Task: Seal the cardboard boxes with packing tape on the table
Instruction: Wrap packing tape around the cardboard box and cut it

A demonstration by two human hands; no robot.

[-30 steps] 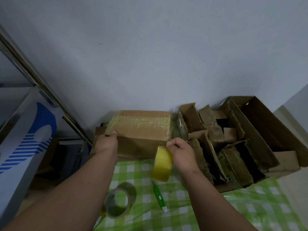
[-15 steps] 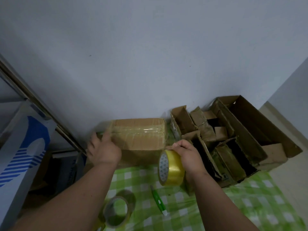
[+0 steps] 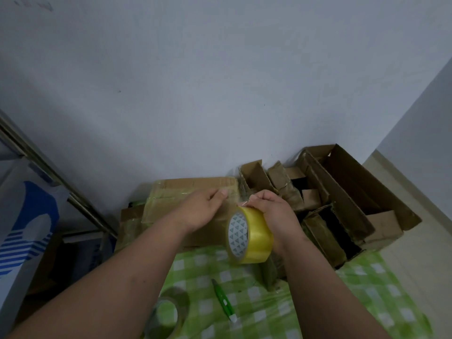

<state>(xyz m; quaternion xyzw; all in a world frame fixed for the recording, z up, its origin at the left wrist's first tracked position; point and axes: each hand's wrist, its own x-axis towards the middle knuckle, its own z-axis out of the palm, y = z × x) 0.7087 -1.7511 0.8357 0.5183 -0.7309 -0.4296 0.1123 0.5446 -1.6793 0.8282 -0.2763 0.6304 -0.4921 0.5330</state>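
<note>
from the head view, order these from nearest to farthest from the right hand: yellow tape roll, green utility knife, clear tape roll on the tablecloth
1. Yellow tape roll: gripped by the right hand.
2. Green utility knife: below, on the checked cloth.
3. Clear tape roll: farther lower left, by the left forearm.

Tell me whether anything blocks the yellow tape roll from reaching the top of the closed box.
Only the left hand: it lies flat on the closed brown cardboard box, just left of the yellow packing-tape roll gripped by the right hand. Nothing else visible intervenes.
</note>
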